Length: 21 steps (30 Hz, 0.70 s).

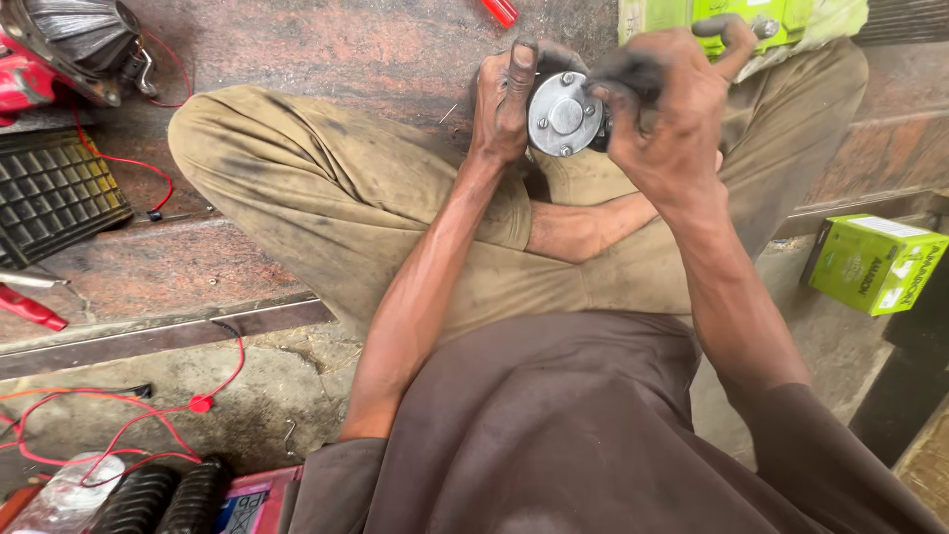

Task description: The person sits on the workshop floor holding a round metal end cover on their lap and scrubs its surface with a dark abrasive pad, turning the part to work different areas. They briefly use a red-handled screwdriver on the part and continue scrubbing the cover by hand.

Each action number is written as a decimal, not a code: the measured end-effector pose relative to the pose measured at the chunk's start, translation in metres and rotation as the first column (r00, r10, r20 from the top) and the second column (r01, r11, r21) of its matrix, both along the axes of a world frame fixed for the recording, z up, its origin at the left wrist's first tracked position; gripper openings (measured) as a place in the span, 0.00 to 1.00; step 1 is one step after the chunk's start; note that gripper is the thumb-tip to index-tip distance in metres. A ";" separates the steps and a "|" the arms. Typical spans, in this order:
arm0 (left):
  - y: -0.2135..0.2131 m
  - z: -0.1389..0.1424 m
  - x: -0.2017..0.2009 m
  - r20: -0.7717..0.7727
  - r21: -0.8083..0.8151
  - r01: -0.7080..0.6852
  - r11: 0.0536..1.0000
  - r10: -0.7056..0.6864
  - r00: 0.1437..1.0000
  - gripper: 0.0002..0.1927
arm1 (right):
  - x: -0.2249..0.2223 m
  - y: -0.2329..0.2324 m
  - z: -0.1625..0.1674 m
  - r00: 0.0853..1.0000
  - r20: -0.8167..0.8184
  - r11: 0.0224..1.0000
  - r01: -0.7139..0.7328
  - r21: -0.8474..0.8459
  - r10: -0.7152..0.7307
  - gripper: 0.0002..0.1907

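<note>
**Stone floor, grimy hands and a small metal part held over the lap**

Reddish stone slabs (pixel 297 40) make up the largest surface, with a rougher concrete strip (pixel 297 396) nearer the person. The person sits cross-legged in stained khaki trousers (pixel 326 188), and both arms reach forward over the knees.

The round metal housing (pixel 565 115) is held in the air between the hands, above the crossed legs, its flat silver end plate facing the camera. Four small bolts sit in that plate, which suggests the cover is already fitted; whether they are tight cannot be told. The left hand (pixel 502 104) lies against the housing's left side, fingers extended and pressed to it. The right hand (pixel 664 109) is curled closed around the right side, with a dark tool or part poking out above the index finger; what it is stays unclear.

Room to move is fair just ahead of the knees. At the left edge lie a black grille (pixel 54 193), a red machine (pixel 40 59) and loose red wires (pixel 119 425). Green boxes (pixel 872 262) sit to the right and above the hands, with a step edge running beside them
</note>
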State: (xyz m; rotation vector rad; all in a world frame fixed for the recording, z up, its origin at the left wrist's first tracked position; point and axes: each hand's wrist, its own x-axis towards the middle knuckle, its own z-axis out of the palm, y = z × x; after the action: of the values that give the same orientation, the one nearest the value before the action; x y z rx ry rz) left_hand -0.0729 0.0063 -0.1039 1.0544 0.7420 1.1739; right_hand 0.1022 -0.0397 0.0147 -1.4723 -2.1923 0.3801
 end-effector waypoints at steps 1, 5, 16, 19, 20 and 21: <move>-0.001 0.000 0.000 -0.005 -0.010 0.006 1.000 -0.006 1.000 0.45 | -0.001 -0.002 -0.001 0.999 0.046 1.000 0.017 0.016 -0.018 0.20; 0.000 -0.003 0.002 0.079 -0.016 0.006 1.000 -0.005 0.997 0.45 | -0.003 -0.014 -0.003 0.994 0.051 0.994 0.094 0.048 -0.096 0.18; -0.003 -0.004 0.003 0.079 -0.021 0.041 0.999 -0.039 0.996 0.46 | -0.021 -0.037 -0.008 0.943 0.039 0.941 0.327 0.085 -0.331 0.21; -0.003 -0.005 0.004 0.059 -0.024 0.040 0.999 -0.038 0.998 0.46 | -0.027 -0.045 -0.007 0.896 -0.095 0.901 0.429 -0.063 -0.433 0.22; -0.003 -0.006 0.004 0.077 -0.029 0.041 0.999 -0.039 0.996 0.46 | -0.028 -0.046 -0.008 0.875 -0.174 0.892 0.433 -0.131 -0.451 0.22; -0.003 -0.006 0.005 0.094 -0.029 0.039 0.999 -0.036 0.995 0.46 | -0.029 -0.046 -0.009 0.907 -0.161 0.922 0.384 -0.058 -0.388 0.23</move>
State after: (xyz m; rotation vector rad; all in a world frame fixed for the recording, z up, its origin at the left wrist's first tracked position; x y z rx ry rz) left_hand -0.0682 0.0033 -0.1103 0.9775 0.6628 1.1679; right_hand 0.0736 -0.0858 0.0055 -1.7706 -1.7164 0.3803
